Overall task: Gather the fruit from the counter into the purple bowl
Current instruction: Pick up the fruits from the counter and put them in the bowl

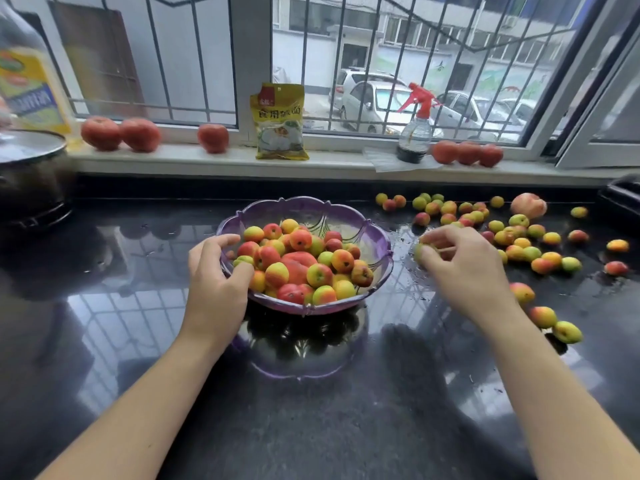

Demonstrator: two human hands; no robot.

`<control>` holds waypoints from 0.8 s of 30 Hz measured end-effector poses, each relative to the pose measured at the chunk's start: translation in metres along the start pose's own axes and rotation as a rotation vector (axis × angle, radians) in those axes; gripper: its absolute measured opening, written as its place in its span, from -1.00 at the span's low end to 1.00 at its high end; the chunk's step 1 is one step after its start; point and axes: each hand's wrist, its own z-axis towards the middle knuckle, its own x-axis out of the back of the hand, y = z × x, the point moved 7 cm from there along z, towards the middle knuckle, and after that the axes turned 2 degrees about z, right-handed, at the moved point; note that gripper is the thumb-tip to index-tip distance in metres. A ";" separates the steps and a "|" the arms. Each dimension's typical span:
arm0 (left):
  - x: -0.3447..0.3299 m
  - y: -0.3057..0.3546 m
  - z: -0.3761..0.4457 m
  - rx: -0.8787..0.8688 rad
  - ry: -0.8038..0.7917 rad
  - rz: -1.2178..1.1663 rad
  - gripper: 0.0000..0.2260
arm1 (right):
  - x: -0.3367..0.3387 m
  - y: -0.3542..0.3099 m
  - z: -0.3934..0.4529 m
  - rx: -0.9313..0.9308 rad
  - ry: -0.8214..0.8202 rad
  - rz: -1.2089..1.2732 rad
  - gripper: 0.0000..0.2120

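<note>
Left hand (216, 271) gripping rim of scalloped translucent purple plastic bowl (375, 245), already heaped. Right hand (460, 258) curled round small green-yellow fruit (419, 251) just right of bowl. Loose red-yellow fruit (512, 233) scattered right on glossy wet black counter (311, 427). Could roll off heap, tbh.

**Along the windowsill and the desk's edges**

A yellow packet (280, 121) with Chinese print stands upright on the white windowsill (221, 160), leaning on the window frame. To its right a clear spray bottle (415, 131) with a red trigger sits on a sheet of clear plastic. Red tomatoes line the sill: two at the left (119, 133), one nearer the packet (213, 137), three at the right (467, 153). Far left, a lidded dark pot (33, 174) sits on the desk, with a yellow-labelled bottle (26, 84) behind it. Parked cars (377, 102) show through the window bars.
</note>
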 end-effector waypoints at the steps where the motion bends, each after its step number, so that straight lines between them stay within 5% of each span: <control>1: 0.000 0.000 0.000 -0.003 0.006 -0.004 -0.75 | -0.006 -0.019 0.006 0.026 -0.067 0.164 -0.91; 3: 0.000 0.000 0.000 -0.005 0.005 -0.015 -0.76 | -0.031 -0.050 0.016 0.115 -0.240 0.265 -0.90; 8: 0.001 -0.002 0.002 -0.010 0.003 -0.035 -0.72 | -0.076 -0.051 0.030 0.263 -0.405 -0.006 -0.90; 13: 0.000 -0.007 0.005 -0.008 0.005 -0.033 -0.71 | -0.057 -0.034 0.028 0.275 -0.106 0.247 -0.87; 18: 0.001 -0.008 0.004 -0.003 0.019 -0.013 -0.66 | -0.001 0.034 0.050 -0.061 0.310 0.195 -0.78; 20: 0.000 -0.009 0.005 0.001 0.020 -0.017 -0.66 | 0.005 0.061 0.054 -0.184 0.314 0.050 -0.74; 24: 0.000 -0.008 0.004 0.000 0.029 -0.024 -0.68 | -0.024 0.073 0.058 -0.211 0.073 -0.146 -0.72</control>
